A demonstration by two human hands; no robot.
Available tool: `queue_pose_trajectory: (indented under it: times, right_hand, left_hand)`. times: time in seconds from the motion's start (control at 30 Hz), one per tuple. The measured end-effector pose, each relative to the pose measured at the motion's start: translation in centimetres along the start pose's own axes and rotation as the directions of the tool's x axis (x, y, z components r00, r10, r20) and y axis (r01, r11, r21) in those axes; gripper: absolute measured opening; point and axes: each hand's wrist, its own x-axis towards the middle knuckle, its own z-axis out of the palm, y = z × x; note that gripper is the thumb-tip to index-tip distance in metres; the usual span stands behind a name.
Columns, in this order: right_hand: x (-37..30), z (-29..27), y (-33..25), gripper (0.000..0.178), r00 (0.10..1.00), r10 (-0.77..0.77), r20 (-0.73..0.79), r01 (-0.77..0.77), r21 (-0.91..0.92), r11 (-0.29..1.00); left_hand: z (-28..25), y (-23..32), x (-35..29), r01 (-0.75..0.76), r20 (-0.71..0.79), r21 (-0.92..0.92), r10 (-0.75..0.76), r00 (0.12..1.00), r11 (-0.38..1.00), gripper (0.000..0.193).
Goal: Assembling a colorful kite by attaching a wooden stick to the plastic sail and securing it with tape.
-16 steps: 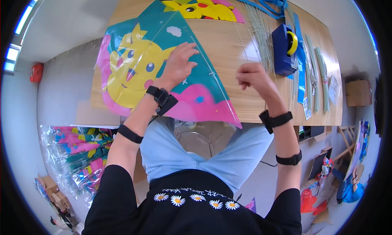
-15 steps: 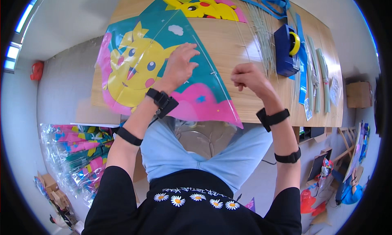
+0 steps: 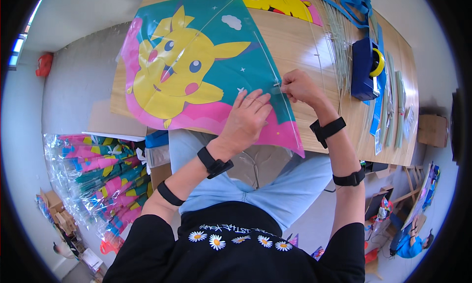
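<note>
My left hand (image 3: 248, 117) lies flat, fingers spread, pinning the kite (image 3: 196, 71) taut while my right hand (image 3: 297, 85) pinches clear tape (image 3: 276, 90) onto its spar.

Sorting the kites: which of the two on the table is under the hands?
The near kite with the teal background, under the left hand and right hand; the far kite lies untouched.

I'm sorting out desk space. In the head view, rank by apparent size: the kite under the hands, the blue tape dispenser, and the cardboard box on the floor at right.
1. Kite, by far the largest.
2. Blue tape dispenser.
3. Cardboard box, though it lies farther away near the rim, so its rank against the dispenser is unsure.
</note>
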Motion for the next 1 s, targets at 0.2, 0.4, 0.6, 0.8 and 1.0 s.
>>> queue_pose_trajectory:
  times: [0.2, 0.4, 0.6, 0.8, 1.0]
  right_hand:
    - [0.4, 0.1, 0.4, 0.011, 0.999, -0.016, -0.033, 0.014, -0.054, 0.998]
    - [0.7, 0.2, 0.7, 0.01, 0.998, -0.026, -0.052, 0.016, -0.181, 0.983]
    - [1.1, 0.5, 1.1, 0.01, 0.994, -0.016, -0.105, -0.014, -0.278, 0.961]
    - [0.9, 0.4, 0.7, 0.012, 0.99, -0.002, -0.139, -0.043, -0.326, 0.944]
    - [-0.8, -0.9, -0.1, 0.02, 0.976, 0.173, -0.13, -0.168, 0.046, 0.985]
  left_hand:
    - [0.8, 0.5, 0.7, -0.02, 0.016, 0.004, 0.02, 1.0, 1.0, 0.039]
    - [1.4, 0.4, 1.4, -0.041, 0.037, 0.022, 0.04, 0.998, 0.999, 0.04]
    - [1.8, 0.1, 1.8, -0.04, 0.059, 0.031, 0.038, 0.998, 0.999, 0.042]
    - [2.2, -0.3, 1.8, -0.013, 0.092, 0.12, 0.002, 0.996, 0.993, 0.044]
    - [2.3, -0.2, 1.7, -0.004, 0.101, 0.161, -0.012, 0.995, 0.987, 0.044]
